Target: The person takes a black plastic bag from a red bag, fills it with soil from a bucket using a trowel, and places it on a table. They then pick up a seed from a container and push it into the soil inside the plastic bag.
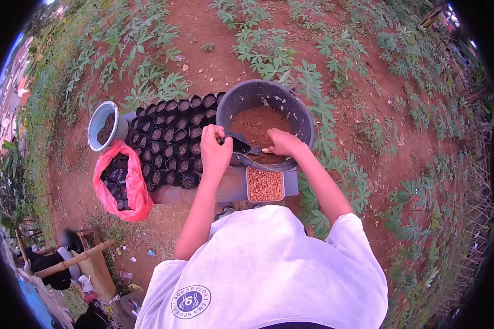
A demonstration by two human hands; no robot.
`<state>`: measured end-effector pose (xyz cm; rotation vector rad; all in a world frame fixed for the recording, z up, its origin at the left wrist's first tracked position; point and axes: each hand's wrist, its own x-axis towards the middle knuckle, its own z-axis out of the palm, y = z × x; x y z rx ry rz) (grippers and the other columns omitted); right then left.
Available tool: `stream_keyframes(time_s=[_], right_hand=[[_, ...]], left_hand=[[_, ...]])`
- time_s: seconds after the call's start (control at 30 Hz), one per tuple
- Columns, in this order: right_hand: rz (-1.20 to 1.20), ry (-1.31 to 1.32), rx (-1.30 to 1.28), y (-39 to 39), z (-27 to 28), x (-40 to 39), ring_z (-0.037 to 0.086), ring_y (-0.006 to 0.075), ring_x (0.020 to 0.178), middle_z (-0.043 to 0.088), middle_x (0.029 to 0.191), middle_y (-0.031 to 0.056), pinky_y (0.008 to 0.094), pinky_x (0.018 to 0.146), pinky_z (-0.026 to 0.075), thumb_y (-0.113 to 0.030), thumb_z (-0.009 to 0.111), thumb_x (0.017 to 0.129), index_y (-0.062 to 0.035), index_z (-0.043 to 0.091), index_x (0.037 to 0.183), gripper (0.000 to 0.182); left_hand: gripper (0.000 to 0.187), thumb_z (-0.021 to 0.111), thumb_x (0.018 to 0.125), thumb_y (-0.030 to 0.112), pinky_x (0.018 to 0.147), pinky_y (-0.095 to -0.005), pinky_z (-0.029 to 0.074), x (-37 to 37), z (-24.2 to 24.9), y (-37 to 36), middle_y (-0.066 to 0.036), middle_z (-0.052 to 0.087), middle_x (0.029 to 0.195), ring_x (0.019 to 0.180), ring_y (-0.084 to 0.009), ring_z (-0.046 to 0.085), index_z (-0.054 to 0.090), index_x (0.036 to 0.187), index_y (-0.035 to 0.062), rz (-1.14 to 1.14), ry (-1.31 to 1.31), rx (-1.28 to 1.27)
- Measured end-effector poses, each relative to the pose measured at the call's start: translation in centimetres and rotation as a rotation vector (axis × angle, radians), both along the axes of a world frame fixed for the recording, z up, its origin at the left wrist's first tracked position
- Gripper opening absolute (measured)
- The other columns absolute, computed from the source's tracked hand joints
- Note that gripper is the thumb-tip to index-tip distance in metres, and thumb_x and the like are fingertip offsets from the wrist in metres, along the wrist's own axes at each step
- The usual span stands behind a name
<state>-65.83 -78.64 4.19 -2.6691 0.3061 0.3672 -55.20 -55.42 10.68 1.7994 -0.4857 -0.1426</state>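
My left hand (214,143) is closed on the edge of a small black bag (238,143), which lies tilted at the near left rim of a large dark tub (306,118). Inside the tub is reddish-brown soil (260,123). My right hand (282,143) reaches over the soil and grips a small trowel (254,150), whose blade is at the mouth of the bag. Left of the tub stand rows of black bags (170,134) filled with dark soil. A square container of light brown pellets (265,184) sits just in front of the tub.
A pink plastic bag (140,186) holding black bags and a light blue bucket (100,125) with dark soil stand at the left. The low table (225,185) carries the tub. Leafy plants (313,88) grow around it; bamboo poles (74,259) are at lower left.
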Motion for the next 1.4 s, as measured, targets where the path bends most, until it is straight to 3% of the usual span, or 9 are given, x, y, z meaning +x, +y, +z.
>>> stream_keyframes(time_s=[0.07,0.17,0.27,0.4,0.57,0.9,1.1,1.17,1.4], right_hand=[[0.062,-0.035,0.118,0.0,0.6,0.9,0.062,0.0248,0.088,0.059,0.108,0.0134,0.0349,0.084,0.051,-0.02,0.073,0.086,-0.0005,0.056,0.107,0.033],[-0.105,-0.271,0.513,2.8,6.5,1.1,0.061,0.0293,0.087,0.057,0.099,0.0127,0.0372,0.081,0.051,-0.017,0.073,0.084,-0.0002,0.056,0.101,0.03],[-0.007,-0.466,0.536,6.3,11.7,0.4,0.06,0.0303,0.083,0.054,0.089,0.0138,0.0389,0.076,0.05,-0.015,0.072,0.083,0.0001,0.053,0.094,0.027],[0.038,-0.607,0.35,7.2,10.1,0.8,0.062,0.0314,0.081,0.053,0.088,0.0149,0.0421,0.073,0.049,-0.015,0.072,0.082,-0.0017,0.05,0.093,0.029],[-0.232,-0.638,0.529,5.9,9.0,0.5,0.062,0.0306,0.073,0.055,0.083,0.015,0.041,0.067,0.05,-0.007,0.068,0.082,-0.0001,0.048,0.088,0.021],[-0.196,-0.691,0.533,4.1,8.7,-1.0,0.061,0.029,0.07,0.055,0.081,0.0141,0.0389,0.067,0.05,-0.002,0.067,0.082,0.0002,0.05,0.087,0.018],[-0.21,-0.597,0.605,3.6,9.1,-0.6,0.06,0.0219,0.069,0.056,0.08,0.0102,0.0345,0.065,0.049,-0.003,0.069,0.084,-0.0006,0.051,0.088,0.019],[-0.175,-0.619,0.676,3.4,8.5,-0.4,0.051,0.004,0.066,0.055,0.078,-0.0009,0.0241,0.057,0.041,-0.005,0.071,0.088,-0.0033,0.053,0.088,0.018],[-0.205,-0.469,0.817,2.9,8.7,-0.3,0.052,0.002,0.073,0.057,0.084,-0.002,0.022,0.063,0.044,-0.008,0.07,0.091,-0.0032,0.056,0.094,0.015]], left_hand=[[0.023,0.064,0.074,-0.003,0.078,-0.0414,0.048,0.3,0.5,0.2,-0.014,0.051,0.092,0.084,-0.0347,0.057,0.046,0.087,0.001,-0.022,-0.016,0.03],[0.024,0.065,0.074,-0.003,0.078,-0.0427,0.048,0.0,1.9,0.6,-0.015,0.05,0.092,0.086,-0.0366,0.056,0.046,0.088,0.0007,-0.036,-0.131,0.13],[0.025,0.066,0.074,-0.004,0.078,-0.0438,0.047,0.0,2.7,0.1,-0.015,0.049,0.092,0.087,-0.0383,0.056,0.046,0.088,0.0004,-0.053,-0.241,0.216],[0.03,0.07,0.072,-0.004,0.08,-0.0452,0.047,-0.4,3.1,-0.9,-0.016,0.049,0.097,0.092,-0.0391,0.056,0.047,0.092,0.0014,-0.145,-0.232,0.265],[0.038,0.072,0.07,-0.003,0.081,-0.0409,0.049,-1.4,2.9,-1.4,-0.013,0.052,0.102,0.093,-0.0323,0.059,0.051,0.101,0.0021,-0.156,-0.354,0.343],[0.048,0.079,0.075,0.008,0.091,-0.043,0.049,-1.5,3.4,-1.7,-0.016,0.052,0.112,0.11,-0.0365,0.057,0.05,0.113,0.0027,-0.315,-0.208,0.467],[0.064,0.078,0.083,0.016,0.099,-0.04,0.048,-0.5,2.0,-2.1,-0.016,0.052,0.132,0.117,-0.0309,0.058,0.047,0.137,0.0039,-0.399,0.027,0.169],[0.065,0.079,0.083,0.017,0.099,-0.0397,0.048,-0.2,2.0,-2.0,-0.015,0.052,0.133,0.116,-0.0285,0.058,0.047,0.138,0.0037,-0.41,0.055,0.129],[0.055,0.077,0.086,0.016,0.088,-0.0286,0.048,0.9,1.3,-1.5,-0.008,0.057,0.123,0.1,-0.0127,0.058,0.052,0.135,0.0046,-0.497,0.378,-0.079]])
